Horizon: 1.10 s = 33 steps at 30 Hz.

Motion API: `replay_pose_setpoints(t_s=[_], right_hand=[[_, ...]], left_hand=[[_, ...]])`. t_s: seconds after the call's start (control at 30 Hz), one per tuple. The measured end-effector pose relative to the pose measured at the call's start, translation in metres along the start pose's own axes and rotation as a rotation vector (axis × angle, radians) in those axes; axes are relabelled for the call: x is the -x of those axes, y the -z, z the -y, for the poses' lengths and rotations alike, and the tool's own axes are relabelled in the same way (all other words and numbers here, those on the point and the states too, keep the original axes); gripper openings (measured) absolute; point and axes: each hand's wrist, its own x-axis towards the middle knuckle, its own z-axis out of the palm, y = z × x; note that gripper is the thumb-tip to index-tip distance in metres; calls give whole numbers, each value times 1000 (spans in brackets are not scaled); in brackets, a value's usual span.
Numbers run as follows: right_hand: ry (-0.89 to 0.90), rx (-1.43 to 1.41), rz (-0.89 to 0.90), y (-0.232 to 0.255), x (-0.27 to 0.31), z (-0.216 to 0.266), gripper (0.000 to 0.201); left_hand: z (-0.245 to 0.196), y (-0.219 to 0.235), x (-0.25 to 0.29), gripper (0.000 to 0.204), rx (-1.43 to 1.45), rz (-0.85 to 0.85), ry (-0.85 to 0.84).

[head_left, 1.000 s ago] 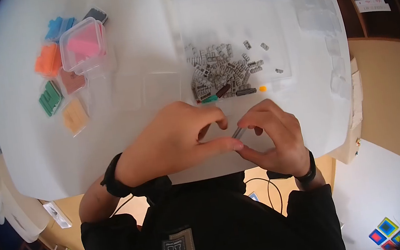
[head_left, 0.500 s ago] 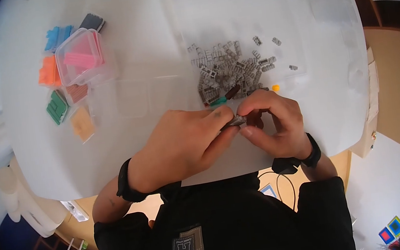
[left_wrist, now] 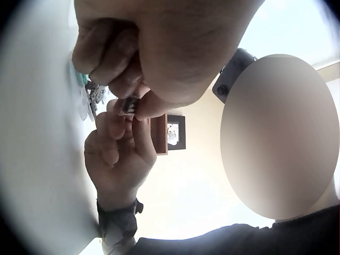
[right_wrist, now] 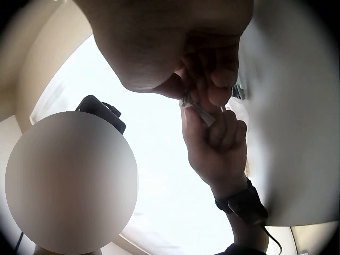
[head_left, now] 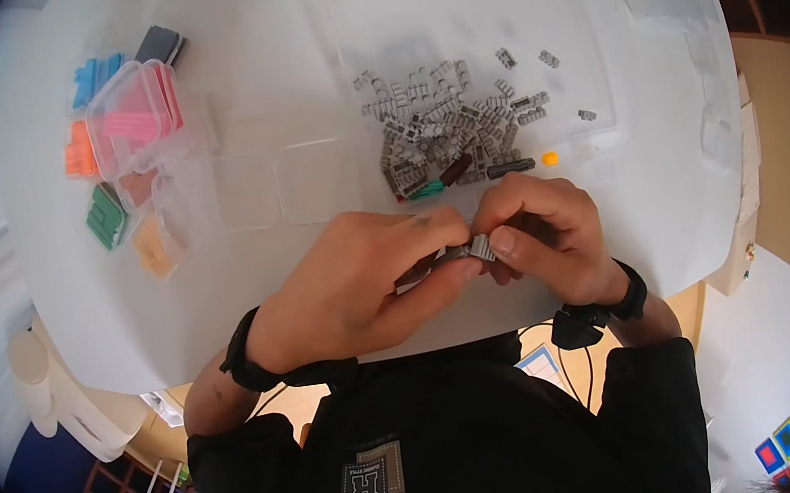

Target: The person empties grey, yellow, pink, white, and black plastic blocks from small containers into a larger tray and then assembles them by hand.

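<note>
Both hands meet over the near part of the table, fingertips close together. My left hand [head_left: 345,283] pinches a slim grey brick piece [right_wrist: 204,115] between thumb and fingers, most of it covered in the head view. My right hand [head_left: 559,240] pinches a small ribbed grey toy brick [head_left: 482,248] by its end, thumb on top. The two grey pieces come together between the fingertips; whether they are joined I cannot tell. Just beyond the hands lies a pile of loose grey bricks [head_left: 435,131].
Along the pile's near edge are a teal piece [head_left: 426,189], a brown piece [head_left: 455,171], a dark bar [head_left: 511,168] and a yellow piece [head_left: 550,158]. At the left, a clear box [head_left: 103,150] with pink bricks stands among blue bricks [head_left: 97,81], orange bricks [head_left: 78,150] and green bricks [head_left: 106,217].
The left fingers have closed in on the grey piece, and the right hand now pinches a ribbed brick at its end. The head view has shifted slightly.
</note>
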Motion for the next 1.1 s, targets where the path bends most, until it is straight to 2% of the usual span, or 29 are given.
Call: replay_pose_setpoints(t_s=[0.07,0.17,0.23,0.4,0.93,1.1], right_hand=[[-4,-7,-11,-2,0,1,7],[-21,-42,-98,-7,0,-1,5],[197,242,-118,-8,-1,-9,3],[169,207,-67,-5,0,-10,4],[11,13,66,-4,0,-7,5],[113,171,109,-3,-2,-11,8]], left_hand=[[0,-1,0,15,3,-71,-8],[-2,0,-1,18,-38,-83,-18],[2,-3,-2,19,-58,-95,-37],[4,-6,-1,18,-82,-118,-73],[1,0,3,13,-16,-25,-9],[-3,1,2,11,-55,-1,16]])
